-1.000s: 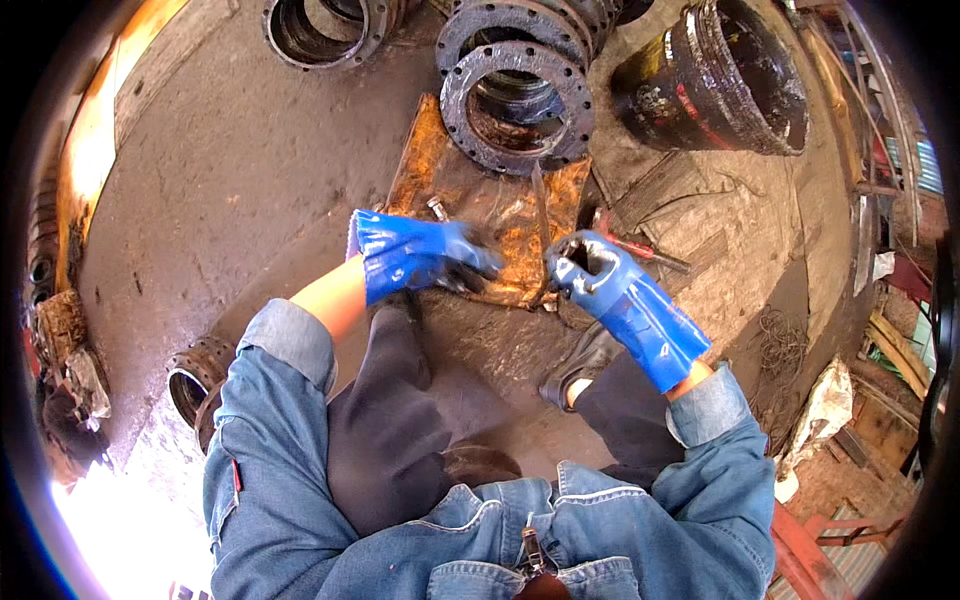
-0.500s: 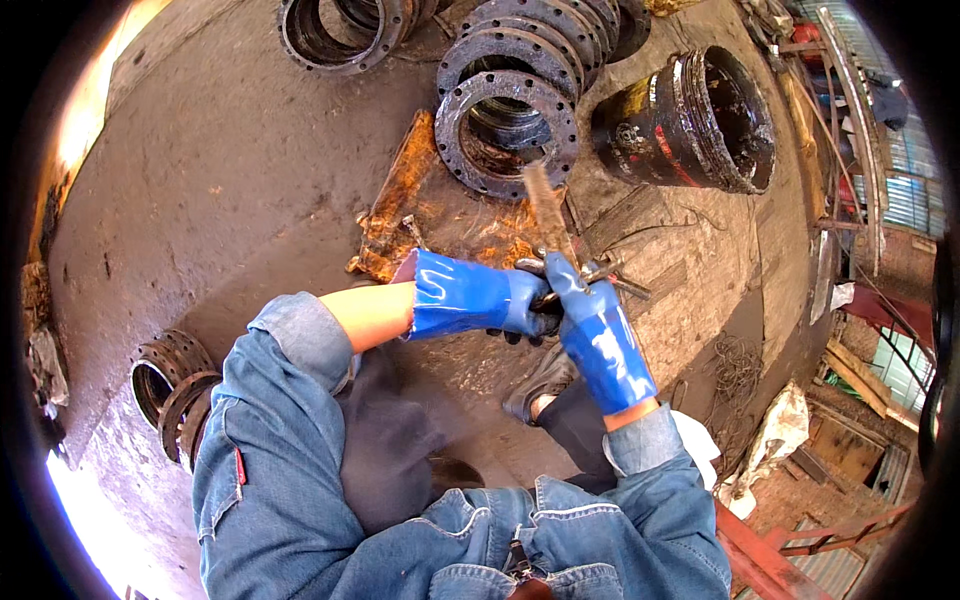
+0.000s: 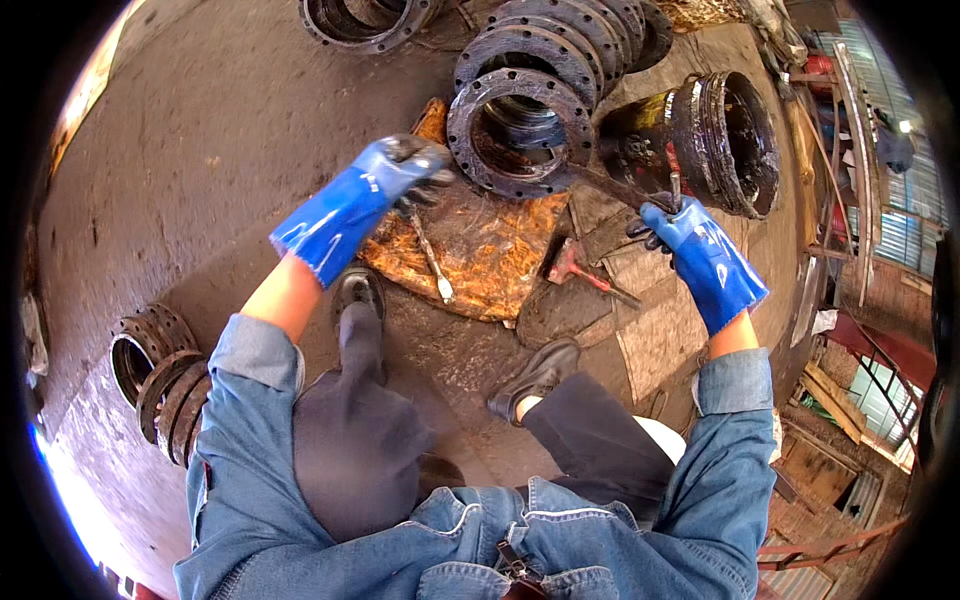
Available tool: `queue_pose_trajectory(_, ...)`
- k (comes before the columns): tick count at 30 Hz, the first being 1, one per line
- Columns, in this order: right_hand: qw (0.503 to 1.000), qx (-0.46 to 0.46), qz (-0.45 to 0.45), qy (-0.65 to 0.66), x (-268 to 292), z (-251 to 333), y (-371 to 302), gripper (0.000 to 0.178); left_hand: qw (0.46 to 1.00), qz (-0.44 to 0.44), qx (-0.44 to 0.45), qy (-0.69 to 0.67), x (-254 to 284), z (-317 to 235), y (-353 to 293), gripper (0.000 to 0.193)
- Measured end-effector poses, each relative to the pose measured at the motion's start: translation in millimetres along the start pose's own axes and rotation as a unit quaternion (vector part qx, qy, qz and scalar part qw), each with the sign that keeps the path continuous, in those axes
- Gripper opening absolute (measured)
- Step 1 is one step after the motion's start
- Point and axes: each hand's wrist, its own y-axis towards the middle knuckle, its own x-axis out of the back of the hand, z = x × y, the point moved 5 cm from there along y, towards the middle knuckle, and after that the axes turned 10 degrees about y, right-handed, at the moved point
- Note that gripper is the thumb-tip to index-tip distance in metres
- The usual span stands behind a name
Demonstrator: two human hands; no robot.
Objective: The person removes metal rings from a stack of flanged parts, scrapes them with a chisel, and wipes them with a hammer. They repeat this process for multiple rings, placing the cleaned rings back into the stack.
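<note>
My left hand point(image 3: 400, 172), in a blue glove with dark-smeared fingers, is raised left of the nearest flange ring point(image 3: 462, 130). It looks empty, its slightly blurred fingers loosely bent and apart. My right hand point(image 3: 685, 228), gloved alike, is closed round a long flat dark tool point(image 3: 618, 188) that points left toward that ring's lower edge; its exact kind is unclear. The ring leans on a row of dark bolt-holed flanges point(image 3: 530, 55). A slim tool with a pale tip point(image 3: 432, 262) lies on the orange-brown stained sheet point(image 3: 490, 265). Right of the sheet rests a red-headed hammer-like tool point(image 3: 575, 265).
A dark, grimy bucket point(image 3: 650, 140) lies on its side beyond my right hand. More rings stand at the far left point(image 3: 365, 35) and near left point(image 3: 165, 375). My shoes point(image 3: 535, 378) are just before the sheet. Timber and metal framing point(image 3: 855, 170) line the right side.
My hands were together over the sheet and have parted. The left has gone left and away from me, the right to the right with the flat tool. The red-headed tool is now uncovered.
</note>
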Motion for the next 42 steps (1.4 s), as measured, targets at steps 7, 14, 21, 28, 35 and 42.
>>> queue_pose_trajectory(7, 0.999, 0.011, 0.029, -0.006, -23, -20, 24, 0.038, 0.985, -0.085, 0.085, -0.123, 35, 54, -39, 0.039)
queue_pose_trajectory(14, 0.994, 0.059, -0.030, -0.090, -62, -77, 35, 0.029, 0.980, -0.115, 0.065, -0.148, 57, 62, -40, 0.034)
queue_pose_trajectory(21, 0.982, -0.033, -0.023, 0.186, -174, -89, 48, 0.035, 0.983, -0.111, 0.043, -0.139, 55, 52, -47, 0.034)
queue_pose_trajectory(28, 0.906, -0.100, 0.001, 0.410, -231, -158, 37, 0.032, 0.985, -0.101, 0.065, -0.126, 55, 63, -33, 0.037)
queue_pose_trajectory(35, 0.926, -0.124, -0.042, 0.355, -186, -215, 27, 0.030, 0.982, -0.094, 0.046, -0.158, 51, 58, -39, 0.035)
queue_pose_trajectory(42, 0.873, -0.073, -0.054, 0.480, -250, -167, 67, 0.033, 0.981, -0.098, 0.055, -0.158, 61, 67, -37, 0.037)
